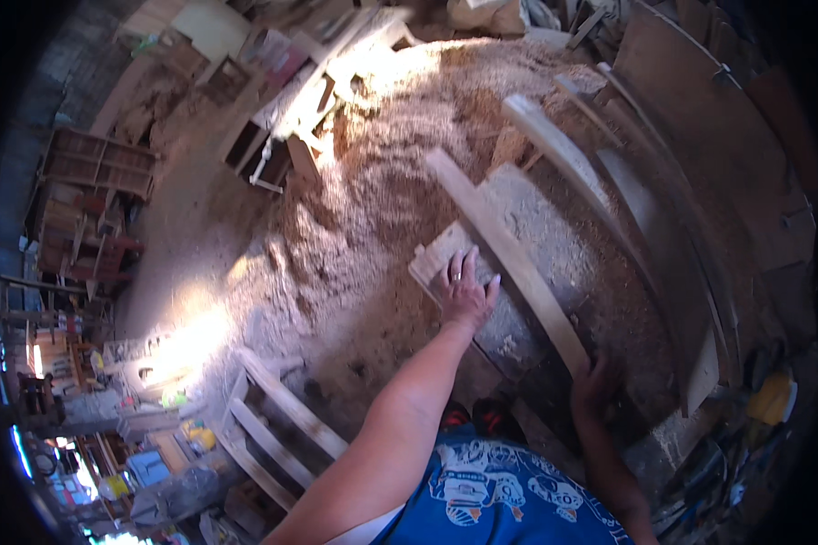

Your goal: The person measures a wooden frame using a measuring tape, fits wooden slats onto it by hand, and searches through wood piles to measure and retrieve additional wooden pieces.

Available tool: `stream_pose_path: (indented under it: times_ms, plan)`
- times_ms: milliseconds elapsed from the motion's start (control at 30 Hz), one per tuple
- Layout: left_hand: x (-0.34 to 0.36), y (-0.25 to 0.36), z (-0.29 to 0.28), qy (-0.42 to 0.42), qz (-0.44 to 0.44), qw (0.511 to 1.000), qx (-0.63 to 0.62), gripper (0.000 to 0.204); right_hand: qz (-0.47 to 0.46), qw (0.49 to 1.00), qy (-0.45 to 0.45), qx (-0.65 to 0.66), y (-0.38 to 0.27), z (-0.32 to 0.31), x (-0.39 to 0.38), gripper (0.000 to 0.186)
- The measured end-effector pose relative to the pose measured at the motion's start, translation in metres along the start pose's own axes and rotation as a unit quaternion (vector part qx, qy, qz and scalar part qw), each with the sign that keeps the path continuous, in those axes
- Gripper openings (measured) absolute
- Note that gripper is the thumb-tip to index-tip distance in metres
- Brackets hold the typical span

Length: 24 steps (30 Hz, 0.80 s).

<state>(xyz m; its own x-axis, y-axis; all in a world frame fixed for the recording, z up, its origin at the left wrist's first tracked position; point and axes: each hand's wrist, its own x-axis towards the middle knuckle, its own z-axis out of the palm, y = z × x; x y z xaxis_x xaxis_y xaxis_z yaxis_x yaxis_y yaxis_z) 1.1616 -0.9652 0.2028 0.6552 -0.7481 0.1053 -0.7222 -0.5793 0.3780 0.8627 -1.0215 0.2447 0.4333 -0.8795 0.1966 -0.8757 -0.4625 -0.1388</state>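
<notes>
A long, narrow wooden plank slants from the middle of the view down toward me. My right hand, in deep shadow, is wrapped round its near end. Just left of the plank, my left hand lies with its fingers spread on a pale, flat wooden piece. A ring shows on one of its fingers. Under and beside the plank is a worn, dusty flat bed; what supports it is hidden.
Wood shavings are heaped beyond the bed. Long boards lean at the right. A slatted wooden frame stands at lower left, near my left forearm. Small wooden cabinets sit at the far left, and a yellow object at far right.
</notes>
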Motion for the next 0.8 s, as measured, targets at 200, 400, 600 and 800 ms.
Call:
stream_pose_path:
  times_ms: [200,400,600,800]
  plan:
    - [0.000,-0.007,0.007,0.024,-0.007,0.999,-0.047,0.075,-0.024,1.000,-0.012,-0.005,-0.029,0.023,0.022,0.024]
    - [0.001,-0.013,0.004,0.020,0.005,0.998,-0.062,0.074,-0.039,0.999,0.022,-0.016,-0.032,0.034,0.023,0.020]
    - [-0.001,-0.021,-0.002,-0.002,0.034,0.997,-0.069,0.073,-0.032,0.999,0.017,-0.031,-0.034,0.043,0.022,0.020]
    - [0.003,-0.018,-0.006,0.014,0.054,0.993,-0.103,0.073,-0.015,0.999,0.020,-0.031,-0.035,0.041,0.022,0.020]
